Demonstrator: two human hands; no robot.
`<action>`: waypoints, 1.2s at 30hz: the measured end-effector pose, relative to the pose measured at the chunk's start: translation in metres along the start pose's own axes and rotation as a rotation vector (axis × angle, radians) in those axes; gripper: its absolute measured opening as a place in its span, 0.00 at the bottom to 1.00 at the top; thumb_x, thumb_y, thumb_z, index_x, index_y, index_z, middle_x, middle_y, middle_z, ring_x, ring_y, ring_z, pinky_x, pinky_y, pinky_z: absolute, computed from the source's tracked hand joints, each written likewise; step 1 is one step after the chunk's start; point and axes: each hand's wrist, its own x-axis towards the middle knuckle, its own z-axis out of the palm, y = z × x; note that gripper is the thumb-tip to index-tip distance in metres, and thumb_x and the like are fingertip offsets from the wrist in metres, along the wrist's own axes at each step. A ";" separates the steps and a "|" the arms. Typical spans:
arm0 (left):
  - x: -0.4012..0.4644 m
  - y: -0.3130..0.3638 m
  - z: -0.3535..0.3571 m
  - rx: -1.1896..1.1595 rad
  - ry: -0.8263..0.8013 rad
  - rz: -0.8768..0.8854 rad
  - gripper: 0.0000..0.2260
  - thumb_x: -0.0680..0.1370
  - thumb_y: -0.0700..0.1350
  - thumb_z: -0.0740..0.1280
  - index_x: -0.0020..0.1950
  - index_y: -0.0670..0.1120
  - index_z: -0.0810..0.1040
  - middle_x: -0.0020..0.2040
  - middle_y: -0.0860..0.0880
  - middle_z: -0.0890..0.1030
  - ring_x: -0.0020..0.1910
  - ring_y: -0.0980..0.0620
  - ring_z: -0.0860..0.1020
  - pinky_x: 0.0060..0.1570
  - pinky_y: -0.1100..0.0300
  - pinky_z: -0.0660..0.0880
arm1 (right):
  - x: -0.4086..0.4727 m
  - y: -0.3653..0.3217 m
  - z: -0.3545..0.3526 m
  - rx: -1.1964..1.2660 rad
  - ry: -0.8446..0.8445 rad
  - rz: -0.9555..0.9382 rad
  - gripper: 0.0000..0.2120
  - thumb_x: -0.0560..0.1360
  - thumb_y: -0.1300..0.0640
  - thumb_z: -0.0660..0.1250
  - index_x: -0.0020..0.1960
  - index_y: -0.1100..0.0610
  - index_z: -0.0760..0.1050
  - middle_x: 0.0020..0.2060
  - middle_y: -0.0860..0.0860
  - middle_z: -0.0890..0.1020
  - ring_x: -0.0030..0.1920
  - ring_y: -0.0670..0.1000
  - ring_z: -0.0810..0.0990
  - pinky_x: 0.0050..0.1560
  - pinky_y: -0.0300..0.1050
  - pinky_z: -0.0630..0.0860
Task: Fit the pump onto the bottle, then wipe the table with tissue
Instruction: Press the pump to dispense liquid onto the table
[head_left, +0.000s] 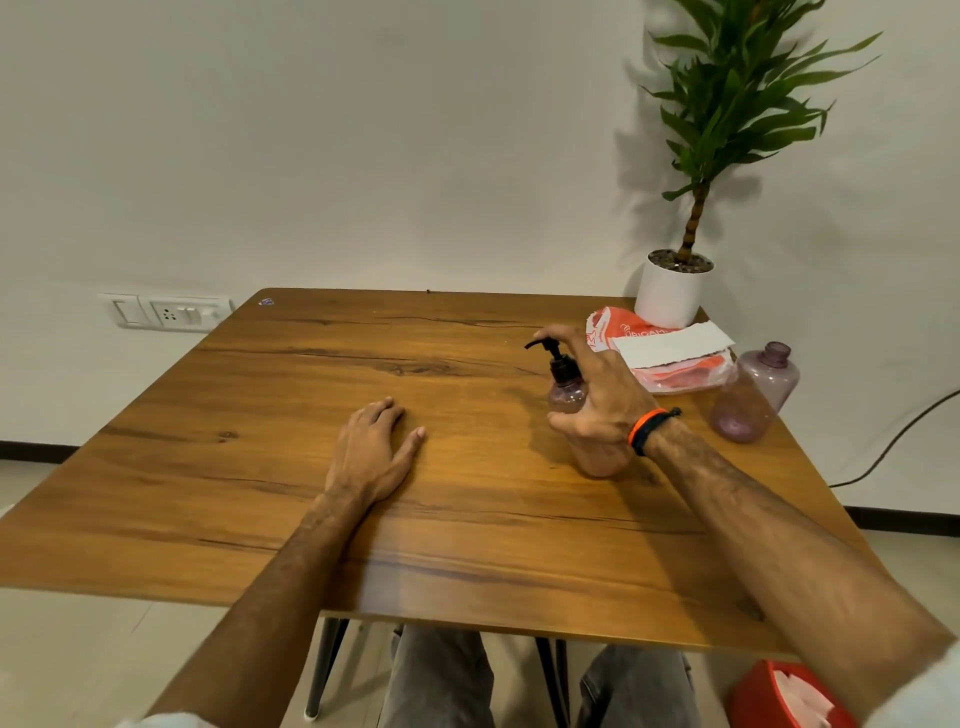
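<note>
The worktop (260, 467) lies wide and bare ahead of my left hand (371, 447), which rests flat with fingers straight and relaxed, giving plenty of room to wipe. At the far right edge the tissue pack (670, 353) sits within reach beside the plant pot (672, 291) and a spare bottle (753, 395). My right hand (597, 405) hovers around the bottle (569, 397), fingers spread and seemingly not gripping, the pump (553, 353) apparently seated.

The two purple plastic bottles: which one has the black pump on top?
The small purple bottle by the right hand wears the black pump; the bigger purple bottle near the table's right edge is open-topped.
</note>
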 end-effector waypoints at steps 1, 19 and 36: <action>0.000 -0.001 0.000 -0.001 0.000 0.002 0.26 0.79 0.60 0.60 0.69 0.45 0.74 0.71 0.45 0.72 0.71 0.46 0.68 0.71 0.51 0.63 | 0.000 0.000 0.000 0.001 0.000 0.003 0.40 0.61 0.53 0.73 0.69 0.42 0.59 0.37 0.43 0.77 0.37 0.44 0.81 0.40 0.39 0.82; -0.001 0.006 -0.001 -0.003 0.026 -0.010 0.23 0.79 0.56 0.63 0.68 0.43 0.74 0.72 0.43 0.71 0.71 0.45 0.67 0.72 0.52 0.62 | -0.009 -0.007 -0.006 0.050 -0.095 -0.136 0.42 0.62 0.55 0.72 0.71 0.43 0.59 0.36 0.48 0.79 0.36 0.49 0.81 0.37 0.49 0.81; -0.001 0.006 -0.004 -0.016 0.000 -0.019 0.24 0.78 0.58 0.62 0.68 0.43 0.75 0.71 0.43 0.72 0.71 0.45 0.68 0.72 0.51 0.63 | -0.010 -0.011 -0.002 -0.006 -0.131 -0.180 0.46 0.63 0.52 0.73 0.75 0.39 0.52 0.39 0.47 0.78 0.37 0.48 0.81 0.37 0.46 0.81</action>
